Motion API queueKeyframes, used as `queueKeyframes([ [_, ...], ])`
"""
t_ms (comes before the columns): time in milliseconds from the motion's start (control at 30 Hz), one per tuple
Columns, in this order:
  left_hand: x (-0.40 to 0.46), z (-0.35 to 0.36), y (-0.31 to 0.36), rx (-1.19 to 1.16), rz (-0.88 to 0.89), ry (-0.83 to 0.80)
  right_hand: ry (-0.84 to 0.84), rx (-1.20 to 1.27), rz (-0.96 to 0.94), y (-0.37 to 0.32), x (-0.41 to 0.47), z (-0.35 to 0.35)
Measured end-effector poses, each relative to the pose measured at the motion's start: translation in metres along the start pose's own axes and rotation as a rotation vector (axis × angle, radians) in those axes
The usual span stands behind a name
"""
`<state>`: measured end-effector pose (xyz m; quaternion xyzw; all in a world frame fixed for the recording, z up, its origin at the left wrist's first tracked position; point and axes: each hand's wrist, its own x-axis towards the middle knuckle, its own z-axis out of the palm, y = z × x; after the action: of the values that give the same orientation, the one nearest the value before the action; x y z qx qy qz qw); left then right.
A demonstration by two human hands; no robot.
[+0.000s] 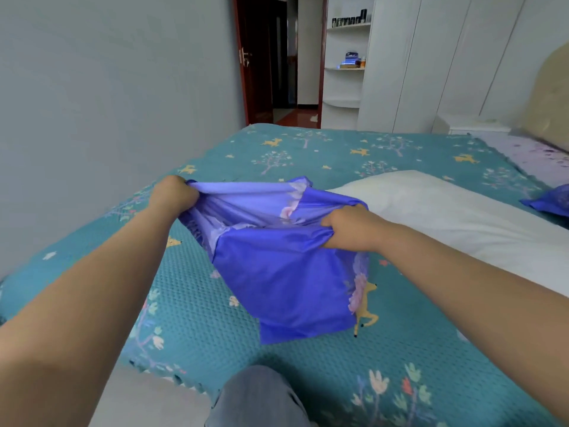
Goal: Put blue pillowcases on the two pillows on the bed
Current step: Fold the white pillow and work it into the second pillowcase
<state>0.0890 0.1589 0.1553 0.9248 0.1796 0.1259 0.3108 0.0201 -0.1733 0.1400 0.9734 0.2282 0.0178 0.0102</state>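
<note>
A blue pillowcase (277,266) with pink flower print hangs bunched between both hands above the bed. My left hand (174,194) grips its gathered edge on the left. My right hand (351,226) grips the opposite side of that edge, so the opening is stretched between them. A bare white pillow (446,211) lies on the bed just right of my right hand. At the far right edge, a corner of a second blue pillowcase (551,200) shows; what lies beneath it is out of frame.
The bed (215,334) wears a teal cover printed with deer and trees. A beige headboard (548,97) stands at the right, white wardrobes (431,57) and shelves (346,66) behind, an open doorway (277,57) at the back. My knee (258,399) is at the bed's near edge.
</note>
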Motion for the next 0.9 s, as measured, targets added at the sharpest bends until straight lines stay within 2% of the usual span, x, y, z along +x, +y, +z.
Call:
queueKeyframes([
  [100, 0.013, -0.003, 0.010, -0.850, -0.367, -0.113, -0.101, 0.006, -0.044, -0.019, 0.019, -0.007],
  [133, 0.023, -0.010, 0.017, -1.054, -0.400, -0.094, -0.103, -0.033, -0.046, -0.026, 0.029, -0.010],
  [167, 0.027, -0.018, 0.028, -1.190, -0.358, -0.017, -0.053, -0.081, -0.051, -0.031, 0.038, -0.013],
  [200, 0.029, -0.032, 0.043, -1.291, -0.264, 0.139, 0.053, -0.128, -0.056, -0.036, 0.046, -0.016],
  [267, 0.032, -0.058, 0.066, -1.476, -0.001, 0.544, 0.305, -0.143, -0.054, -0.039, 0.066, -0.019],
  [300, 0.033, -0.067, 0.073, -1.444, 0.134, 0.678, 0.429, -0.066, -0.078, -0.038, 0.075, -0.022],
  [334, 0.027, -0.072, 0.078, -1.352, 0.237, 0.723, 0.521, 0.047, -0.117, -0.034, 0.083, -0.023],
  [400, 0.024, -0.068, 0.079, -1.058, 0.286, 0.605, 0.547, 0.249, -0.179, -0.022, 0.095, -0.024],
  [434, 0.021, -0.060, 0.076, -0.865, 0.261, 0.492, 0.483, 0.264, -0.166, -0.015, 0.098, -0.020],
  [500, 0.009, -0.034, 0.068, -0.517, 0.190, 0.131, 0.343, 0.126, -0.113, 0.001, 0.098, -0.006],
  [567, -0.010, 0.005, 0.050, -0.277, 0.119, -0.217, 0.192, -0.029, -0.055, 0.018, 0.087, 0.016],
  [634, -0.029, 0.047, 0.030, -0.148, 0.066, -0.442, 0.114, -0.054, 0.055, 0.035, 0.068, 0.042],
  [701, -0.045, 0.088, 0.010, -0.147, 0.019, -0.580, 0.139, 0.087, 0.253, 0.047, 0.052, 0.072],
  [767, -0.053, 0.114, -0.005, -0.255, -0.038, -0.552, 0.141, 0.278, 0.512, 0.050, 0.039, 0.101],
  [834, -0.054, 0.133, -0.010, -0.340, -0.057, -0.387, -0.119, 0.521, 0.681, 0.044, 0.024, 0.129],
  [867, -0.053, 0.139, -0.010, -0.389, -0.063, -0.306, -0.294, 0.661, 0.723, 0.036, 0.016, 0.142],
  [901, -0.051, 0.141, -0.009, -0.466, -0.079, -0.245, -0.372, 0.738, 0.732, 0.028, 0.011, 0.152],
])
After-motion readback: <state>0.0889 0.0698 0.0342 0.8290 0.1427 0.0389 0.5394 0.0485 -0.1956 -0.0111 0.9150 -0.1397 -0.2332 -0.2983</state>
